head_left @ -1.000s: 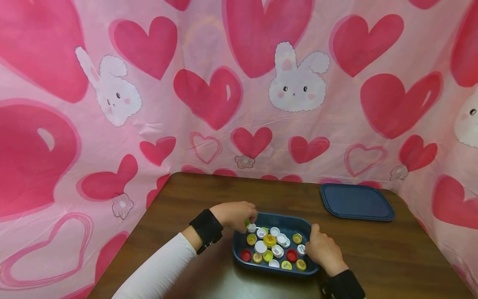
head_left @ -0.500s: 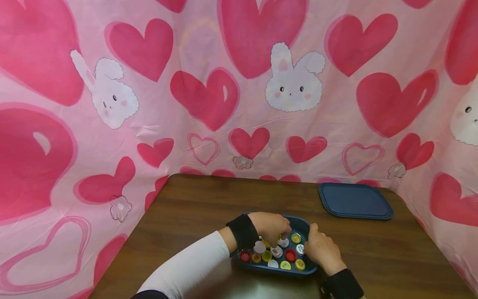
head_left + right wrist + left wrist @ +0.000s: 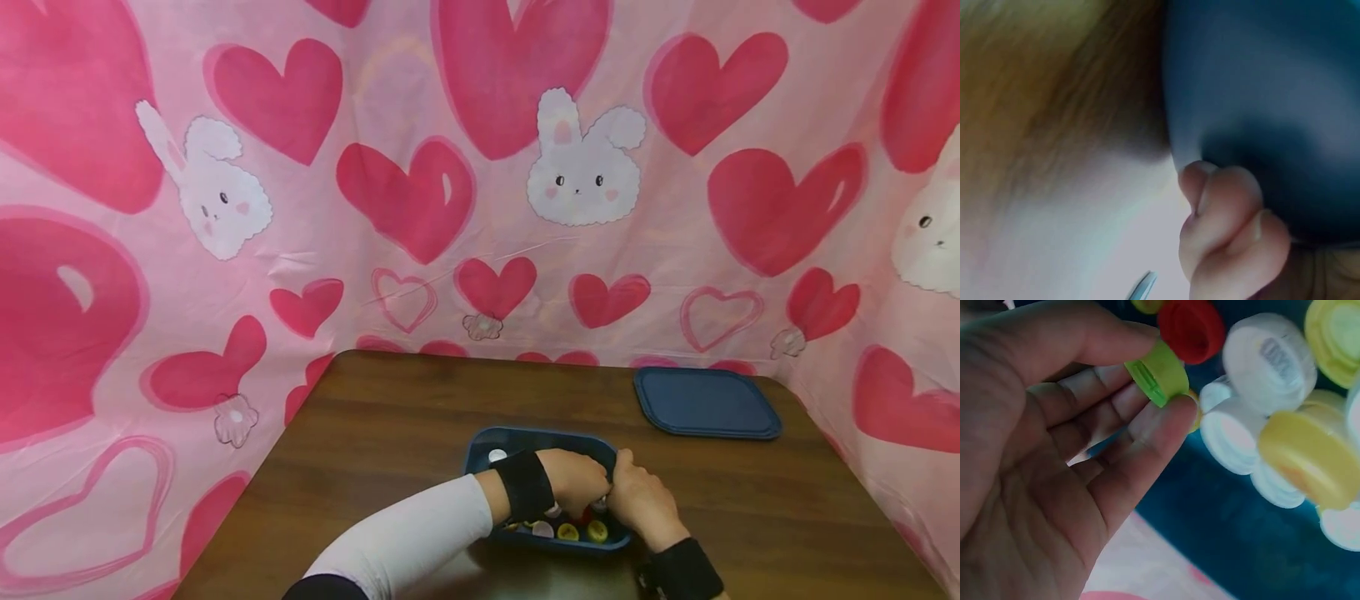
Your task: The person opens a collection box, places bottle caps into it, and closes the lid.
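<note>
My left hand [image 3: 573, 479] is over the right part of a dark blue tray [image 3: 540, 432]. In the left wrist view it pinches a green bottle cap [image 3: 1171, 370] between thumb and finger. Around it in the tray lie a red cap [image 3: 1192, 330], a white cap [image 3: 1254, 369], a large yellow cap [image 3: 1307, 459] and several more. My right hand [image 3: 643, 500] holds the tray's right end, thumb at the rim. In the right wrist view its curled fingers [image 3: 1229, 212] press against the tray's outer wall [image 3: 1241, 75]. The left hand and wrist hide many caps in the head view.
A flat blue tray [image 3: 708, 402] lies at the back right of the brown wooden table [image 3: 390, 417]. Behind and beside the table hangs a pink cloth [image 3: 315, 208] with hearts and rabbits. A white cap [image 3: 497, 456] sits in the tray's far left corner.
My left hand has moved right across the tray, from its left end to close beside the right hand. The right hand has kept its hold on the tray's end.
</note>
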Available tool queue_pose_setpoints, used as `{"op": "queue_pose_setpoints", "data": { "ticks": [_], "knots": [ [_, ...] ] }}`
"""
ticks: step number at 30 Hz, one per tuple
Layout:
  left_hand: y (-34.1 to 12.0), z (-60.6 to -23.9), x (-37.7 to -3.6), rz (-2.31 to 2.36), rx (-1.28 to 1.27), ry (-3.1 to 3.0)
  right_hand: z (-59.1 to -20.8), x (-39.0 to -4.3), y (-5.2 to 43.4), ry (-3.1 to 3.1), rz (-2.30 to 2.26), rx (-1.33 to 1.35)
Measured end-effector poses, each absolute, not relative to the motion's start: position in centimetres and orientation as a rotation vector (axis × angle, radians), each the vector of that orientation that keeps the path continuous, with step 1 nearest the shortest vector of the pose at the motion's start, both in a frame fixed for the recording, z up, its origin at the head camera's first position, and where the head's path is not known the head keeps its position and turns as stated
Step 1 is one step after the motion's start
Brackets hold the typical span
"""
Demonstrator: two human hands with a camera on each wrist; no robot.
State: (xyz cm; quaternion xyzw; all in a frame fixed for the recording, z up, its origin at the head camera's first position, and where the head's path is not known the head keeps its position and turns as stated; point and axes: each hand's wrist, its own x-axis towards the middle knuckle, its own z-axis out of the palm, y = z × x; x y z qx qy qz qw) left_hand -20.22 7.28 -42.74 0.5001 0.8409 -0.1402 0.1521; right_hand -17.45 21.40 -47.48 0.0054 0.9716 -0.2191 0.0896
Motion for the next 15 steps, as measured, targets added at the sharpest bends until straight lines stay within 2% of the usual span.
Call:
{"op": "queue_pose_setpoints", "data": {
  "ticks": [8,15],
  "knots": [
    [7.3,-44.3,-20.6,-0.307,1.355,2.426,-47.5,-17.3,21.3,2.88,-0.632,0.016],
    [7.3,-44.8,-20.8,-0.324,1.401,2.43,-47.3,-17.4,21.2,2.88,-0.658,0.009]
  ]
}}
